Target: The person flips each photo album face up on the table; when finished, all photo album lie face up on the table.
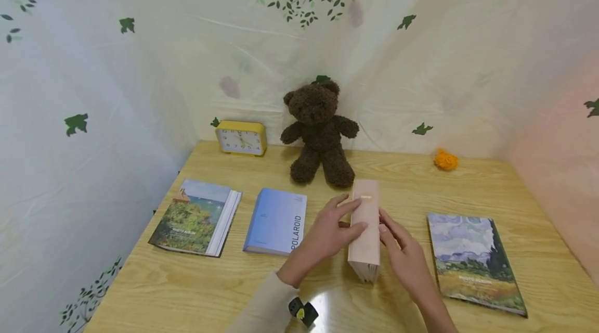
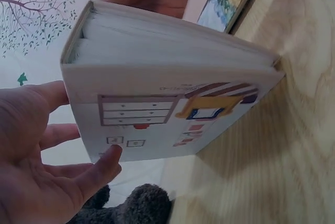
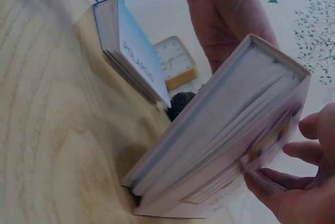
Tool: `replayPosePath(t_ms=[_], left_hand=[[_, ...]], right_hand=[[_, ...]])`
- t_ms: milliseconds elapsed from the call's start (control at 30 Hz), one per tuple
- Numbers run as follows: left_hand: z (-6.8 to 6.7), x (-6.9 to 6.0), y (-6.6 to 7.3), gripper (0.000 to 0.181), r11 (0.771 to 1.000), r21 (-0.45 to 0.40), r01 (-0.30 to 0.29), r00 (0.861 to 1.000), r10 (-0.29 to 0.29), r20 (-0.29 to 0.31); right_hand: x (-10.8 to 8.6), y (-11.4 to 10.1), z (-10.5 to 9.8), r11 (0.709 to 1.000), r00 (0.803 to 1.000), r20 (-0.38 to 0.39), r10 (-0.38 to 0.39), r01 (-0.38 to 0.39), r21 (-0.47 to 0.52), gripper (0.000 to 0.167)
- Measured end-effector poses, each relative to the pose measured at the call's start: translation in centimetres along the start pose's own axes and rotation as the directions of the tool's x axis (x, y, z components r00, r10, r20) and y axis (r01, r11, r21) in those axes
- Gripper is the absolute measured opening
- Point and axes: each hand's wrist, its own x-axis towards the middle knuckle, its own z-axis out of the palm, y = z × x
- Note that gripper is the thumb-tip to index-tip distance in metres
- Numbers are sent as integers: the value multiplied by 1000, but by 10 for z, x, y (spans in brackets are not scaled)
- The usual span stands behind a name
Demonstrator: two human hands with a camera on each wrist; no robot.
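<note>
A pale pink photo album [image 1: 366, 229] stands on its fore edge on the table, spine up, in front of the bear. My left hand [image 1: 327, 231] holds it from the left, with fingers over the spine and the thumb on a cover printed with small drawings [image 2: 138, 113]. On the other side my right hand [image 1: 407, 263] grips the album, its fingertips against the opposite cover [image 3: 225, 182]. White page edges [image 3: 230, 103] show between the covers. Part of my right hand is hidden behind the album in the left wrist view.
Left of my hands lie a blue Polaroid album [image 1: 278, 221] and a landscape-covered album [image 1: 196, 216]. Another painted album [image 1: 474, 260] lies right. Behind are a yellow clock [image 1: 241, 138], a brown teddy bear [image 1: 318, 135] and a small orange object [image 1: 445, 159]. A leaf-printed curtain [image 1: 393, 73] borders the table.
</note>
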Motion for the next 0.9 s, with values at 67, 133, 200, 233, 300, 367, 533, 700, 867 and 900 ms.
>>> replayPosePath(t_ms=[67, 133, 200, 233, 300, 367, 533, 700, 867, 900], left_hand=[[-4, -1, 0, 53, 994, 105, 17, 1000, -15, -13], [-8, -3, 1, 54, 981, 190, 30, 999, -25, -27], [-11, -5, 1, 54, 966, 255, 38, 999, -28, -44], [-13, -6, 1, 54, 960, 278, 45, 998, -31, -52], [-14, -7, -1, 53, 952, 301, 62, 997, -45, -65], [-15, -9, -3, 53, 943, 323, 81, 996, -62, -70], [-12, -12, -9, 50, 936, 327, 126, 991, -104, -82], [-3, -14, -16, 48, 950, 258, 173, 982, -148, -114], [5, -14, -21, 47, 962, 165, 218, 972, -198, -127], [6, -14, -22, 47, 962, 152, 227, 970, -209, -122]], right_hand=[[0, 5, 5, 1000, 1000, 26, -9, 9, -16, 48], [0, 11, 11, 998, 998, 43, -45, 47, -47, 46], [1, 14, 16, 993, 995, 44, -85, 89, -81, 45], [1, 15, 18, 990, 994, 43, -98, 102, -100, 45], [2, 17, 21, 987, 994, 45, -102, 106, -119, 45], [3, 18, 22, 987, 996, 53, -68, 75, -143, 47], [6, 25, 21, 982, 998, 66, -18, 30, -186, 54], [11, 36, 19, 981, 998, 50, 29, -19, -193, 59], [13, 41, 18, 971, 995, 43, 93, -81, -227, 64], [13, 41, 18, 967, 994, 40, 98, -86, -239, 64]])
